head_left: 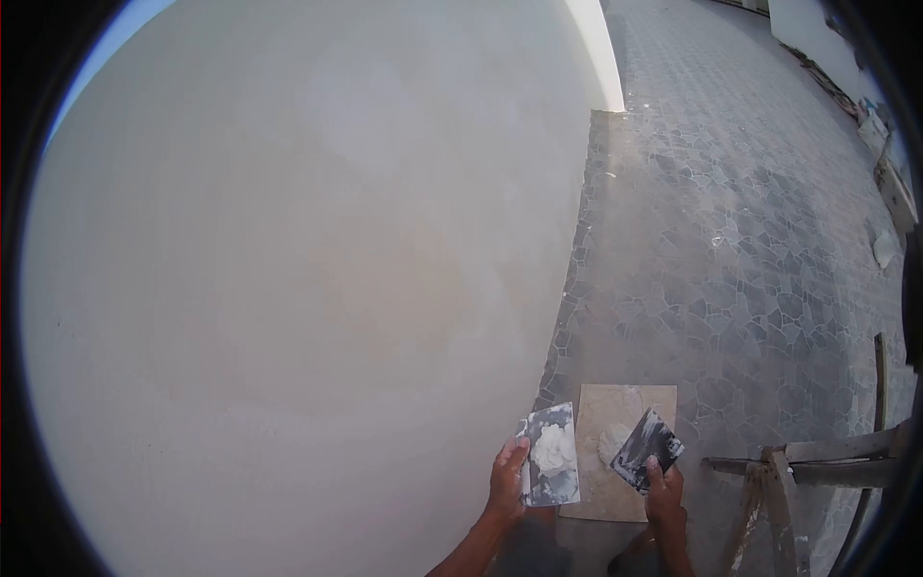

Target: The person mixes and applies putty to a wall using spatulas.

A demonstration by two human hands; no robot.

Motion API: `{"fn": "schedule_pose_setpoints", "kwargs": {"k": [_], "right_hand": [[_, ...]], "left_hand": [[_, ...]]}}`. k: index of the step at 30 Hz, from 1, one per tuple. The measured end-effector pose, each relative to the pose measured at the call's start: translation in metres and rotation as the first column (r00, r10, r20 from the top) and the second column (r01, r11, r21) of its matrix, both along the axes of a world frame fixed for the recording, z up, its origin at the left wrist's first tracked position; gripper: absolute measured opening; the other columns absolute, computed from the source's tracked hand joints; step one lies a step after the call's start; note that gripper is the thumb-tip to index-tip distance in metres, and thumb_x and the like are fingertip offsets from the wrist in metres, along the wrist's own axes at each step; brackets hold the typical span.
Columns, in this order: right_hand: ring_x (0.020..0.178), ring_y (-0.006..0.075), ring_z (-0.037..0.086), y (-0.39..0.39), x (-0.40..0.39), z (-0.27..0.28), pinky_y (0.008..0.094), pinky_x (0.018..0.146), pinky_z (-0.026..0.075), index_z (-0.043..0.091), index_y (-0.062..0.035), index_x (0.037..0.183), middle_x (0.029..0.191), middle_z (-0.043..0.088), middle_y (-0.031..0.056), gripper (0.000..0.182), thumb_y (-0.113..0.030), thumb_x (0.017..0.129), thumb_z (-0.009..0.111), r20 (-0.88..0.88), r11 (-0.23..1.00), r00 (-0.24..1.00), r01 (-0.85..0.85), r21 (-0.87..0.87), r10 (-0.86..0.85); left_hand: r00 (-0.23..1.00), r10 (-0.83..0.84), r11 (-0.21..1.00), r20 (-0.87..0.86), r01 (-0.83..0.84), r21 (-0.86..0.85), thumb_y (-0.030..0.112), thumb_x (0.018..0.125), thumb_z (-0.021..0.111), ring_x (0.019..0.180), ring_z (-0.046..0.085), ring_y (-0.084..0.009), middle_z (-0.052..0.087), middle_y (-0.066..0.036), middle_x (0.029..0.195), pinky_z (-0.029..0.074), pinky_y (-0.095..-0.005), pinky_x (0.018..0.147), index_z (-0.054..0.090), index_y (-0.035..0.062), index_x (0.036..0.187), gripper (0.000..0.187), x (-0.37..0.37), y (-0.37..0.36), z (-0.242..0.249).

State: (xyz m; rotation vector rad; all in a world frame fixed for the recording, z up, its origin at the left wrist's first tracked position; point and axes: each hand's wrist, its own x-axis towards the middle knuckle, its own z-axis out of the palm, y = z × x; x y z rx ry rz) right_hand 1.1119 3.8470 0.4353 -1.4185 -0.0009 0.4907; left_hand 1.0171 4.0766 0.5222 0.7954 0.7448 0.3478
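Note:
My left hand (510, 476) grips a flat rectangular plate (567, 488) that bears a lump of white paste (552, 450). To its right, my right hand (665, 489) is closed on a dark spreading blade (646, 448) smeared with white, its thumb on the near corner. The blade is tilted and apart from the plate. Below and between them lies a beige board (615, 399) with more white paste (613, 444) on it, partly hidden by the blade. A large smooth pale wall (317, 240) fills the left side, close to my left hand.
Grey stone-patterned paving (711, 279) stretches ahead along the wall's edge. At the lower right stands a paint-spattered wooden frame (784, 500) with crossbars. A white wall (817, 48) and scattered debris (873, 130) line the far right.

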Motion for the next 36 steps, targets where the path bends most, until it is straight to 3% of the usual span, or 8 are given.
{"fn": "schedule_pose_setpoints", "kwargs": {"k": [6, 9, 12, 18, 21, 27, 30, 36], "right_hand": [[0.081, 0.0103, 0.057, -0.007, 0.022, 0.027, 0.0292, 0.076, 0.047, 0.062, 0.0018, 0.112, 0.089, 0.064, 0.0029, 0.023, -0.014, 0.098, 0.055, 0.356, 0.965, 0.922, -0.06, -0.255, 0.151], [0.081, 0.0183, 0.062, -0.009, 0.029, 0.052, 0.0325, 0.075, 0.049, 0.059, 0.0053, 0.118, 0.092, 0.067, 0.0153, 0.027, -0.007, 0.094, 0.054, 0.48, 0.943, 0.843, -0.09, -0.319, 0.243], [0.089, 0.0247, 0.066, -0.009, 0.029, 0.067, 0.0329, 0.08, 0.05, 0.059, 0.0039, 0.119, 0.1, 0.068, 0.0171, 0.029, 0.0, 0.091, 0.055, 0.491, 0.951, 0.836, -0.108, -0.288, 0.244], [0.103, 0.0358, 0.066, -0.013, 0.037, 0.117, 0.036, 0.09, 0.051, 0.06, 0.0012, 0.12, 0.113, 0.065, 0.0224, 0.037, 0.007, 0.084, 0.054, 0.805, 0.955, 0.515, -0.108, -0.278, 0.292], [0.104, 0.0369, 0.066, -0.011, 0.037, 0.128, 0.0401, 0.091, 0.05, 0.058, 0.0028, 0.118, 0.11, 0.067, 0.023, 0.031, 0.007, 0.087, 0.053, 0.869, 0.949, 0.381, -0.134, -0.286, 0.316], [0.112, 0.0369, 0.061, -0.014, 0.023, 0.142, 0.0478, 0.094, 0.048, 0.059, -0.0031, 0.119, 0.12, 0.062, 0.0195, 0.056, 0.015, 0.065, 0.054, 0.919, 0.915, 0.044, -0.126, -0.383, 0.391], [0.113, 0.0347, 0.06, -0.019, 0.009, 0.155, 0.0485, 0.096, 0.047, 0.058, -0.0048, 0.119, 0.122, 0.061, 0.0174, 0.054, 0.012, 0.068, 0.061, 0.873, 0.876, -0.133, -0.054, -0.479, 0.469], [0.116, 0.0317, 0.059, -0.021, 0.007, 0.186, 0.0487, 0.098, 0.046, 0.06, -0.0079, 0.118, 0.124, 0.061, 0.0133, 0.046, 0.001, 0.073, 0.068, 0.775, 0.827, -0.319, 0.054, -0.56, 0.546]], "left_hand": [[0.995, 0.087, 0.996, 0.056, -0.088, 0.009, 0.018, 0.101, 0.049, 0.099, 0.065, -0.0195, 0.063, -0.011, 0.111, 0.054, -0.0346, 0.087, 0.051, -0.0002, 0.122, 0.028, 0.0, -0.014, 0.006], [0.99, 0.114, 0.993, 0.078, -0.115, 0.006, 0.018, 0.1, 0.05, 0.098, 0.065, -0.0188, 0.063, -0.01, 0.11, 0.054, -0.034, 0.086, 0.051, 0.0004, 0.122, 0.027, -0.002, -0.014, 0.014], [0.986, 0.146, 0.989, 0.085, -0.148, 0.011, 0.018, 0.1, 0.05, 0.097, 0.065, -0.0182, 0.063, -0.01, 0.109, 0.055, -0.0335, 0.085, 0.051, 0.0001, 0.121, 0.027, -0.006, -0.016, 0.01], [0.966, 0.218, 0.974, 0.141, -0.224, 0.028, 0.019, 0.1, 0.05, 0.095, 0.065, -0.0172, 0.063, -0.01, 0.108, 0.055, -0.0324, 0.083, 0.051, -0.0007, 0.121, 0.028, -0.009, -0.03, 0.038], [0.956, 0.221, 0.972, 0.193, -0.231, 0.033, 0.02, 0.1, 0.051, 0.094, 0.065, -0.0167, 0.063, -0.01, 0.108, 0.056, -0.0311, 0.081, 0.05, -0.0014, 0.122, 0.03, -0.006, -0.031, 0.037], [0.948, 0.161, 0.981, 0.274, -0.183, 0.057, 0.02, 0.1, 0.051, 0.092, 0.065, -0.0154, 0.062, -0.011, 0.108, 0.057, -0.0297, 0.078, 0.049, -0.002, 0.122, 0.031, -0.012, -0.021, 0.018], [0.925, 0.106, 0.984, 0.364, -0.151, 0.097, 0.02, 0.1, 0.051, 0.09, 0.065, -0.0149, 0.062, -0.01, 0.107, 0.057, -0.0292, 0.077, 0.05, -0.0014, 0.121, 0.03, -0.01, -0.016, 0.002], [0.902, 0.141, 0.976, 0.409, -0.195, 0.094, 0.02, 0.1, 0.052, 0.09, 0.065, -0.0143, 0.062, -0.009, 0.105, 0.057, -0.0289, 0.076, 0.051, 0.0005, 0.12, 0.028, -0.013, -0.026, 0.009]]}}
